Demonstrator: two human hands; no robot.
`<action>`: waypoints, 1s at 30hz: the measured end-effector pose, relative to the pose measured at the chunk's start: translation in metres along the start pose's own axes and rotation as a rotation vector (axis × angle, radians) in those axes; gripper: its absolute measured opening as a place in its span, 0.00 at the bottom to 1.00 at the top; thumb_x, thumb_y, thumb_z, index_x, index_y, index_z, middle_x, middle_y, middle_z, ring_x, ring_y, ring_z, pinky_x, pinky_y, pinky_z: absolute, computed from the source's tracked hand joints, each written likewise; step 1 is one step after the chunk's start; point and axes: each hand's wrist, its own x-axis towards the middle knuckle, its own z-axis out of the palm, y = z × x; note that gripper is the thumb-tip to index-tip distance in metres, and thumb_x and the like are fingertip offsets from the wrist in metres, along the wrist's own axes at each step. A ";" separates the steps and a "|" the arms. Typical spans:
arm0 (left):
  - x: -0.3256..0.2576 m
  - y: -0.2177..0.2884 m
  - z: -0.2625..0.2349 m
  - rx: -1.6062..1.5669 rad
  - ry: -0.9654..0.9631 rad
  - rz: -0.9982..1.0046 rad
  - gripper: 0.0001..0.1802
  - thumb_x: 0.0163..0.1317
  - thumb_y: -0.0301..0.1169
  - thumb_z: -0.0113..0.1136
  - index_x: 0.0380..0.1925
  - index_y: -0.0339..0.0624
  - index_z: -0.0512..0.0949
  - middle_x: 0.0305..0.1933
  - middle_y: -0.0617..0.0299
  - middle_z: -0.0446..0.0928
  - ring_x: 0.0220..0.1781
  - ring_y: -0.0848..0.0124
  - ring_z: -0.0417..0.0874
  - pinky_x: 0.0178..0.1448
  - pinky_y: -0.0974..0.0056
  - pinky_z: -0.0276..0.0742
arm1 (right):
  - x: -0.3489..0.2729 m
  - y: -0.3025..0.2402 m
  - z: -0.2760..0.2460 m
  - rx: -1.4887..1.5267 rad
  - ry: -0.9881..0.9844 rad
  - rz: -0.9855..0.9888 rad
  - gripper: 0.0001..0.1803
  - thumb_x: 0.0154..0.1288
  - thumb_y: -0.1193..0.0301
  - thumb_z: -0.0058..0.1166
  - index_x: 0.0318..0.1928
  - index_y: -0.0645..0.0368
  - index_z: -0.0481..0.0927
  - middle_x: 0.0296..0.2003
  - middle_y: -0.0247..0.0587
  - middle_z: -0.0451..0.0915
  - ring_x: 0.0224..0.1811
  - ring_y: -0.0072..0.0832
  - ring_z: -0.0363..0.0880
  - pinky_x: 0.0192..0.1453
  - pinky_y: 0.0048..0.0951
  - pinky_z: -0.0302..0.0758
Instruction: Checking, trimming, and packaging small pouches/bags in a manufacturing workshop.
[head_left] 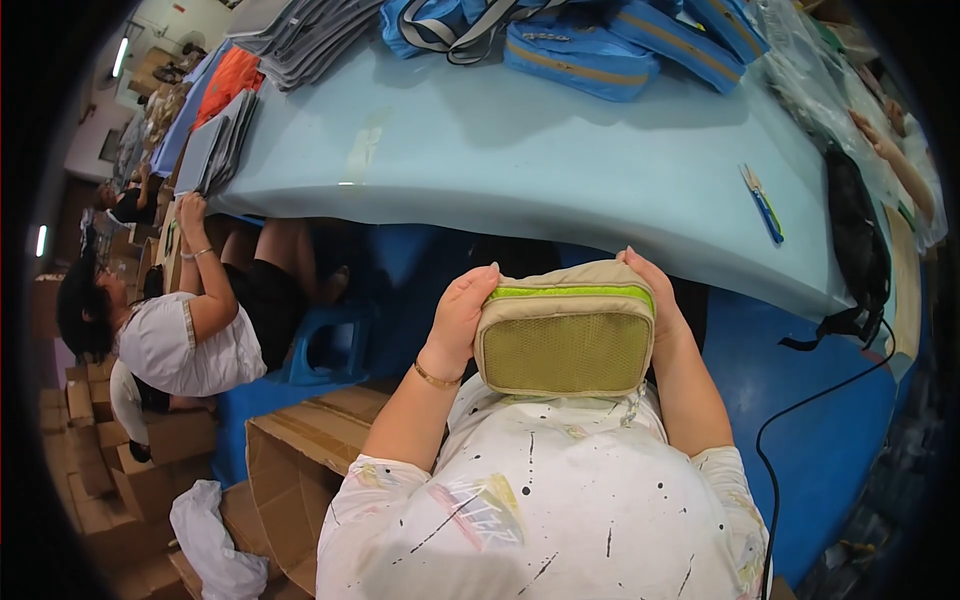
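Shirt nearest; left hand and right hand hold beige pouch, contents hidden.

A pale blue worktable edged with bags and stacked panels.
Blue zippered bags lie along the far edge beside 2 stacks of grey panels; snips with a blue-and-green handle rest near a black strapped bag; at left, a co-worker sits on a blue plastic stool near an open cardboard carton.

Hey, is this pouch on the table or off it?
Off the table: the left hand and right hand hold the pouch by its sides, before the table's near edge.
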 end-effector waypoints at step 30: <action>0.017 0.047 -0.013 -0.323 -0.122 -0.116 0.25 0.71 0.45 0.38 0.55 0.37 0.71 0.54 0.54 0.75 0.54 0.63 0.77 0.58 0.60 0.73 | -0.007 0.006 -0.031 0.242 -0.047 0.214 0.28 0.73 0.54 0.33 0.59 0.66 0.67 0.48 0.49 0.78 0.50 0.36 0.77 0.55 0.35 0.73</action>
